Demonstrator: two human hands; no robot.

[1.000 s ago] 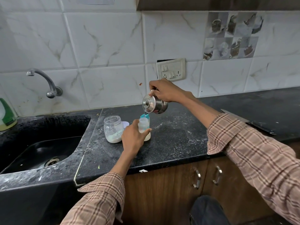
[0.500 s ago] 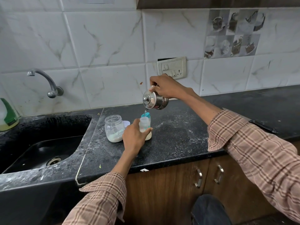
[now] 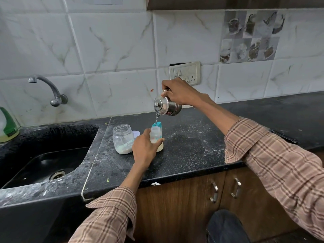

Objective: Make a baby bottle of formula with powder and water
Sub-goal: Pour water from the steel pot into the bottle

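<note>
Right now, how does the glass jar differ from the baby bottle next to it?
The glass jar is wide and stands free on the counter; the baby bottle is narrow, with a teal neck ring, and the left hand grips it. Water from the steel kettle streams into the bottle, not the jar. Both are clear, open-topped and hold something pale at the bottom.

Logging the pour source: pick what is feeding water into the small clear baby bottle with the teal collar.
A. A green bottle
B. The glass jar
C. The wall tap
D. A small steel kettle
D: the right hand tilts the small steel kettle, its thin stream falling into the baby bottle.
</note>
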